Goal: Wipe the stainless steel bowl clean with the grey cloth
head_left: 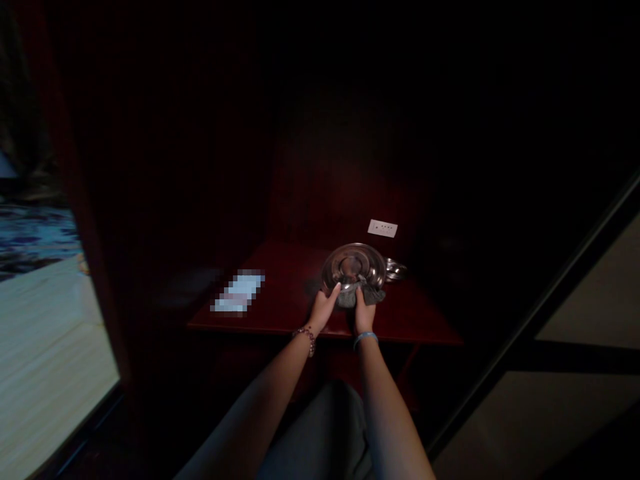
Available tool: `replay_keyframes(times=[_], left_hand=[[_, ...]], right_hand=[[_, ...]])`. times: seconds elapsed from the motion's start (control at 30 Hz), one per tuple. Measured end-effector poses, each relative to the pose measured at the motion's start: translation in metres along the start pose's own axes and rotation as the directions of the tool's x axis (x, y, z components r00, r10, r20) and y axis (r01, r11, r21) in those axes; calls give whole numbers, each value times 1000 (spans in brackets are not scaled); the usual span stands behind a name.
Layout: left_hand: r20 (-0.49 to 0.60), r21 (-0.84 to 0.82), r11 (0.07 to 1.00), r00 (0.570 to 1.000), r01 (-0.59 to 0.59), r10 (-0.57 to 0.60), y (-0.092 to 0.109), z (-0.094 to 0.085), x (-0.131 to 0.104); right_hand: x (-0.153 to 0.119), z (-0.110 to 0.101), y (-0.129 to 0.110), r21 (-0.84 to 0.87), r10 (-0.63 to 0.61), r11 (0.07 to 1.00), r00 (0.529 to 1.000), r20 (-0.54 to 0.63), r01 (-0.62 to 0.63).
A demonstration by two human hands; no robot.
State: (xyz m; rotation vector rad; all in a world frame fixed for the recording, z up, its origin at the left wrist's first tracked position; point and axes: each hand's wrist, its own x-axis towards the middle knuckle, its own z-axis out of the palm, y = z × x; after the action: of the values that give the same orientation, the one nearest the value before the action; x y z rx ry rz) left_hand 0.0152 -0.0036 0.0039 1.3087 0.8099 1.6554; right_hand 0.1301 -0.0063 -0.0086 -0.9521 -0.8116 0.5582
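Where grip is made: left hand [324, 309] pinches the near rim of the bowl [353, 265]; right hand [367, 316] pinches cloth [373, 295] against it.
Cloth: bunched at the rim; if it slid, the right grip could fail.
Bowl: tilted over the shelf [283, 297]; contact cannot be told.
Metalware [397, 270]: just beyond, to the right; a sideways swing could knock it.
Socket [383, 229]: on the wall [320, 197] behind.

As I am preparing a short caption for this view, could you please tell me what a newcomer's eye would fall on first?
Probably the shiny metal bowl near the center, its near rim held by the left hand and right hand, with a gray cloth bunched there. Next, perhaps, the white wall socket plate behind it, and the pale pixelated patch on the dark red tabletop to the left.
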Motion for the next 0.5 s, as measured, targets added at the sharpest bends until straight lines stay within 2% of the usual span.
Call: replay_keyframes(times=[0.07,0.13,0.23,0.37,0.5], left_hand=[[52,18,1000,999,-2,1,-4,1,1],[47,73,997,998,27,-31,-7,1,1],[-13,132,990,999,43,-42,-6,0,2],[-88,118,993,995,-26,37,4,-2,1],[-208,145,989,978,29,2,12,-5,-2]], right_hand=[[0,-1,0,9,9,1000,1000,0,-9],[-1,0,-1,18,13,1000,1000,3,-13],[-2,1,-4,16,16,1000,1000,22,-16],[-5,3,-9,5,13,1000,999,53,-14],[-6,5,-9,11,14,1000,998,57,-14]])
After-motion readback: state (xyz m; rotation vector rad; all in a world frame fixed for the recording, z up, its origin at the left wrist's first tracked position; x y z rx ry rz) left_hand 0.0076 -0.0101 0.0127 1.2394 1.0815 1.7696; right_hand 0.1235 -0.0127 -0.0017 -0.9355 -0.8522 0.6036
